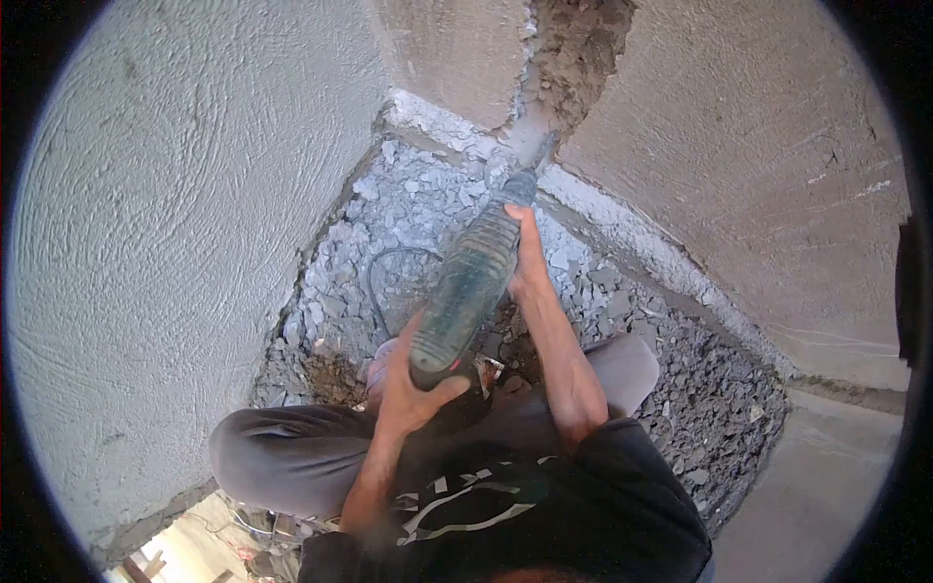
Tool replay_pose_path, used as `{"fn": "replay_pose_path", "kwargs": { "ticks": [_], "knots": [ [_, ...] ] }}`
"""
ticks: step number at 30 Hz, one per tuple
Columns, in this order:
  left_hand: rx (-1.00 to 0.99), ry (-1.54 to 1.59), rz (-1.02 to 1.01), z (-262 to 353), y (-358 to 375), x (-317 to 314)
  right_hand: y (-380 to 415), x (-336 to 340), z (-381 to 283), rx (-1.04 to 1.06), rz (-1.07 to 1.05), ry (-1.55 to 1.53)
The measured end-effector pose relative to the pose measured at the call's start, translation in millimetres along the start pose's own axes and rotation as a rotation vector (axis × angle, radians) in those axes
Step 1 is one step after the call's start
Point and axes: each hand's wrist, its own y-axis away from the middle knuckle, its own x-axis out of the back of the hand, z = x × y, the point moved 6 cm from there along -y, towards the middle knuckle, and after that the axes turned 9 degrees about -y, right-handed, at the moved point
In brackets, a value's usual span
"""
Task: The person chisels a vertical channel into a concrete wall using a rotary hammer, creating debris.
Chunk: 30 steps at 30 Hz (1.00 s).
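Observation:
A dusty green power hammer (471, 282) lies slantwise over the rubble, its ribbed front pointing up and right. Its bit (546, 148) meets the broken base of the wall, where pale dust blurs the tip. My left hand (413, 384) is wrapped round the rear end of the tool, thumb across its back. Further forward, my right hand (526, 248) grips the ribbed neck from the right side, with the thumb on top; its other fingers are hidden beneath. A dark cable (372, 282) loops on the rubble left of the tool.
Grey rubble (335, 282) covers the ground between a rough plastered wall (185, 243) at left and another wall (739, 165) at right. A chiselled channel (578, 58) runs up the wall at top. My bent legs (292, 462) flank the tool's rear.

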Motion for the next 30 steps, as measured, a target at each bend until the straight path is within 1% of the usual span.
{"fn": "replay_pose_path", "kwargs": {
  "ticks": [1, 2, 4, 5, 6, 7, 8, 11, 13, 14, 15, 16, 17, 18, 19, 20, 21, 22, 24, 26, 27, 28, 30],
  "knots": [
    [0.038, -0.009, 0.005, 3.2, -5.5, -2.5, -2.2, 0.7, -0.9, -0.038, -0.016, -0.028],
    [0.037, -0.020, 0.001, 9.0, -10.7, 0.3, -5.6, 0.0, -1.0, -0.075, -0.038, -0.055],
    [0.101, -0.286, -0.038, 19.2, -21.7, 5.3, -4.2, -14.5, -5.3, -0.048, -0.015, -0.086],
    [0.113, -0.300, -0.055, 26.6, -24.7, 6.6, 2.1, -16.6, -4.9, -0.032, 0.020, -0.112],
    [-0.017, -0.334, -0.044, 44.8, -35.6, 9.1, -1.9, -20.0, -8.1, -0.029, 0.020, -0.131],
    [-0.147, -0.373, -0.034, 65.3, -45.9, 12.4, -9.7, -29.2, -14.1, -0.002, -0.062, -0.206],
    [-0.136, -0.410, -0.049, 80.9, -52.0, 20.6, -13.5, -36.1, -14.3, 0.021, -0.133, -0.298],
    [-0.112, -0.572, -0.095, 140.7, -71.3, 31.4, -29.8, -60.4, -17.6, 0.076, -0.063, -0.419],
    [0.171, -0.635, -0.057, 164.6, -88.8, 34.7, -23.6, -84.3, -34.1, 0.058, -0.082, -0.495],
    [0.173, -0.658, -0.062, 173.0, -96.5, 32.5, -23.1, -88.3, -36.7, 0.039, -0.077, -0.536],
    [0.039, -0.716, -0.113, 182.5, -101.8, 25.5, -28.6, -87.0, -38.8, 0.111, -0.078, -0.551],
    [-0.092, -0.763, -0.162, 196.5, -106.2, 14.5, -25.7, -89.1, -42.5, 0.098, -0.065, -0.555],
    [-0.148, -0.875, -0.149, 211.3, -107.8, 0.7, -22.3, -92.8, -50.7, 0.119, -0.108, -0.560],
    [-0.127, -0.866, -0.145, 222.9, -113.4, -2.5, -21.7, -94.4, -56.1, 0.140, -0.151, -0.562],
    [-0.091, -0.854, -0.181, 230.6, -120.6, -7.8, -33.2, -95.1, -57.6, 0.164, -0.254, -0.640],
    [-0.054, -0.850, -0.225, 234.9, -128.5, -12.9, -45.2, -90.4, -55.7, 0.156, -0.238, -0.644],
    [-0.038, -0.855, -0.233, 239.3, -137.2, -12.9, -49.5, -90.5, -57.1, 0.139, -0.130, -0.631],
    [-0.053, -0.959, -0.214, 246.9, -147.9, -8.0, -53.3, -92.9, -58.2, 0.125, -0.036, -0.618],
    [-0.091, -1.071, -0.197, 261.9, -174.7, -5.7, -62.3, -105.3, -70.0, 0.161, -0.029, -0.693],
    [-0.068, -1.087, -0.185, 267.0, -197.0, -4.9, -71.5, -105.2, -75.3, 0.149, 0.053, -0.703],
    [-0.056, -1.093, -0.187, 269.3, -206.9, -5.3, -74.0, -109.8, -81.8, 0.195, -0.044, -0.724],
    [-0.084, -1.132, -0.165, 277.8, -214.2, -6.3, -81.0, -108.6, -81.1, 0.197, -0.029, -0.728],
    [-0.122, -1.171, -0.147, 294.5, -230.5, -11.5, -95.8, -115.8, -88.3, 0.210, -0.108, -0.768]
  ]
}}
